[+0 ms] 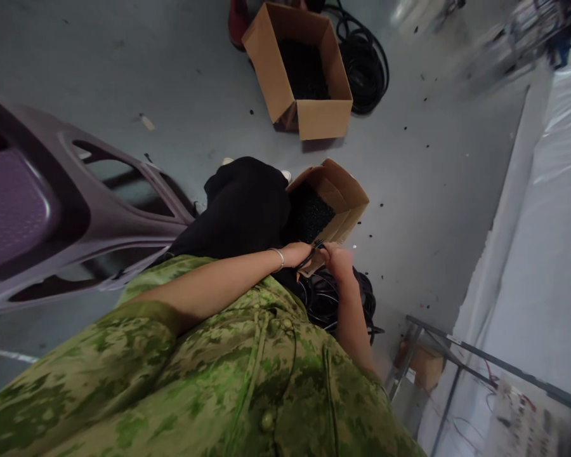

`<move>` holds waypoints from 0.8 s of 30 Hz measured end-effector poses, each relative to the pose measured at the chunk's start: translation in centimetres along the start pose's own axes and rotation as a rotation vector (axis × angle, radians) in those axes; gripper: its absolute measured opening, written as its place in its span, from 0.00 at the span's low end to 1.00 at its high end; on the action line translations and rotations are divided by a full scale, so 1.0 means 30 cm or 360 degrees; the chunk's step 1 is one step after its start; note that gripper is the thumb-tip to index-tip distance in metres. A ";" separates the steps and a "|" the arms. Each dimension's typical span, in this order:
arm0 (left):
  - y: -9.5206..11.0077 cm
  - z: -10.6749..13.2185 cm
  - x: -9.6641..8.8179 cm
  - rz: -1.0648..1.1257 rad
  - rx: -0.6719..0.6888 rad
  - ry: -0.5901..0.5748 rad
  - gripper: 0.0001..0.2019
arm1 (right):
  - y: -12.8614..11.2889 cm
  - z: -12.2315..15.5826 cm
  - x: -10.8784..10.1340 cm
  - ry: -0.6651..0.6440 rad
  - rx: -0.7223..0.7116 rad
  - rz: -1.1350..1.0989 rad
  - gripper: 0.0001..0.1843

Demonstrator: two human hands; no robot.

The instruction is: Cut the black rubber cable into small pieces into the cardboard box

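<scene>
My left hand [297, 254], with a thin bracelet at the wrist, is closed around a black curved thing [306, 258] that looks like a tool handle. My right hand [337, 259] is also closed, its fingertips pinching a thin black piece that meets the other black thing between the hands. Too small and dark to tell is where one ends and the other begins. Just beyond my hands stands an open cardboard box [349, 219], holding a heap of small black pieces [311, 212]. Under my right forearm lies a coil of black tubing or cable [326, 295].
Farther ahead, another open cardboard box [323, 120] holds dark contents, with a black coil [368, 76] beside it. A purple plastic chair [14, 197] stands at left. Small black bits dot the grey floor [409, 190]. A metal frame [438, 333] stands at lower right.
</scene>
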State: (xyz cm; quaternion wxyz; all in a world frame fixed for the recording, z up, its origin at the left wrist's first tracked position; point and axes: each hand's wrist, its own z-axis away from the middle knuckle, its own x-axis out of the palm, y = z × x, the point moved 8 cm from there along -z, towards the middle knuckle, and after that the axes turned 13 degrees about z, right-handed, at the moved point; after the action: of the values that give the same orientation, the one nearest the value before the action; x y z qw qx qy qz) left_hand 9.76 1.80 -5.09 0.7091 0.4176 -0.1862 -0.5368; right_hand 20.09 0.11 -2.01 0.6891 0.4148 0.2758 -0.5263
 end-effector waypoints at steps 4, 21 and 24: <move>0.010 0.001 0.004 -0.0085 0.0081 0.0032 0.05 | -0.005 0.003 0.002 0.0026 -0.0013 0.0053 0.17; -0.003 -0.021 -0.020 0.0042 0.0097 0.0291 0.07 | -0.009 -0.031 -0.072 0.0169 -0.0058 0.0273 0.16; -0.007 -0.029 -0.013 0.0108 0.0102 0.0257 0.09 | -0.014 -0.031 -0.071 0.0199 -0.0039 0.0281 0.15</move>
State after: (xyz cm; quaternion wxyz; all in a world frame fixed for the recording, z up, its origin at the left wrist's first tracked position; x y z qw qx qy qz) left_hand 10.11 2.50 -5.70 0.7258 0.4753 -0.1596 -0.4709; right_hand 19.10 1.93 -0.85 0.7192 0.4611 0.2869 -0.4333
